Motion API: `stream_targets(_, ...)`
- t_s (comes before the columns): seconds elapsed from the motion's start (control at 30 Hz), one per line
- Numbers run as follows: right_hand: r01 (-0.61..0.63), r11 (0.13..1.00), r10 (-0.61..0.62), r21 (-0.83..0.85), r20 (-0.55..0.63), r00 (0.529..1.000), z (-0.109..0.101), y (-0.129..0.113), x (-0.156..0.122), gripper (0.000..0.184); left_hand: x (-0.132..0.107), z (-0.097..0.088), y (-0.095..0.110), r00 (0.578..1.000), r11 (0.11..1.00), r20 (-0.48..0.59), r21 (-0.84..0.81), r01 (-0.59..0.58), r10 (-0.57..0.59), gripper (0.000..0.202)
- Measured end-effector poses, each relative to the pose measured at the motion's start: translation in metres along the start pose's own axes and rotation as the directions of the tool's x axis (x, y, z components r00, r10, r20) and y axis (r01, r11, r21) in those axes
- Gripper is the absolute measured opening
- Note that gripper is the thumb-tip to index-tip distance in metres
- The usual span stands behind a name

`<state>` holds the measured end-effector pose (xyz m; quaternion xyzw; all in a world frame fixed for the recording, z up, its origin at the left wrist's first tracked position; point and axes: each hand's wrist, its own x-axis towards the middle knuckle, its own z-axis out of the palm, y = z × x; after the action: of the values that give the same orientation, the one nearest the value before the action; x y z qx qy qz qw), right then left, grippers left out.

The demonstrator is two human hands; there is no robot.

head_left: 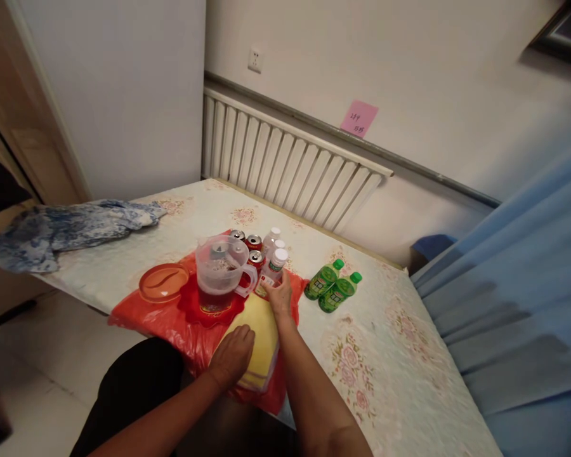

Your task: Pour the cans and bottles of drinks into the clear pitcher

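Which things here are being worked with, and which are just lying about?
In hand: yellow cloth under left hand; front white-capped bottle at right hand.
Lying about: pitcher, orange lid, cans, green bottles, blue cloth, pink note.

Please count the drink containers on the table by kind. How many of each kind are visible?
Drink cans: 3
Clear bottles with white caps: 3
Green bottles: 2
Clear pitcher: 1
Total: 9
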<state>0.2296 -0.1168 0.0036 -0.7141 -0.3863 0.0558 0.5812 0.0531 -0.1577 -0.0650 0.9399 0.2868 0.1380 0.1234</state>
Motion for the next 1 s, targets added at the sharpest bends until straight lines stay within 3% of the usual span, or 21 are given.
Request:
stream_targets(0.17,0.012,0.999,-0.012,-0.052,0.004,1.0,0.014,0.006,-0.004,0.054,0.0,-0.001,0.0,1.0,1.0,0.005,0.009,-0.001,0.001,0.019)
stream_targets(0.33,0.006,0.995,-0.005,-0.095,0.003,1.0,0.02,0.012,-0.008,0.064,0.0,-0.001,-0.001,1.0,1.0,0.005,-0.007,-0.002,0.002,0.017)
stream_targets(0.6,0.004,0.998,-0.003,-0.07,0.007,1.0,0.009,0.021,-0.014,0.068,-0.001,-0.002,-0.001,1.0,1.0,-0.006,0.016,0.005,-0.005,0.018)
stream_targets(0.7,-0.034,0.998,0.031,-0.057,-0.044,0.999,-0.012,0.037,-0.022,0.066,-0.001,0.0,-0.002,1.0,1.0,-0.016,0.025,-0.012,0.013,0.021)
stream_targets(0.8,-0.067,0.996,0.055,-0.064,-0.174,0.983,-0.05,0.062,-0.029,0.065,0.0,0.001,-0.004,1.0,1.0,-0.016,0.02,-0.019,0.019,0.02)
stream_targets(0.9,-0.163,0.979,0.106,-0.12,-0.383,0.918,-0.098,0.086,-0.028,0.062,0.001,0.002,-0.006,1.0,1.0,-0.019,0.011,-0.022,0.022,0.021)
stream_targets(1.0,-0.239,0.96,0.133,-0.147,-0.512,0.849,-0.142,0.103,-0.017,0.071,0.002,0.002,-0.007,0.999,0.999,-0.02,0.019,-0.029,0.029,0.021)
